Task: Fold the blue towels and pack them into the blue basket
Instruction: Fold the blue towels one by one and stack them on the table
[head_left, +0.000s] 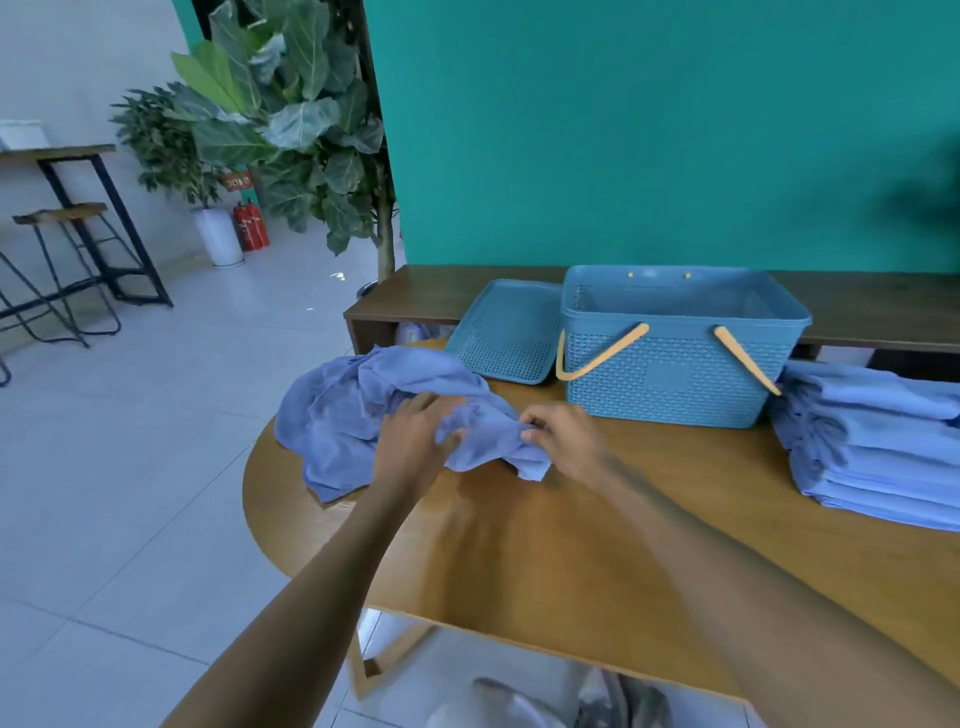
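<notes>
I judge the job barely begun on the packing side: the basket stands open and looks empty at the back of the tabletop, its lid just beside it on the left, a folded stack waits at the right edge, and nothing is packed yet. The towel I am working lies crumpled at the tabletop's left end, partly over the edge, with no clear long axis or heading while bunched. My left hand pinches a fold of it and my right hand grips its near-right corner, fingers clenched on cloth.
</notes>
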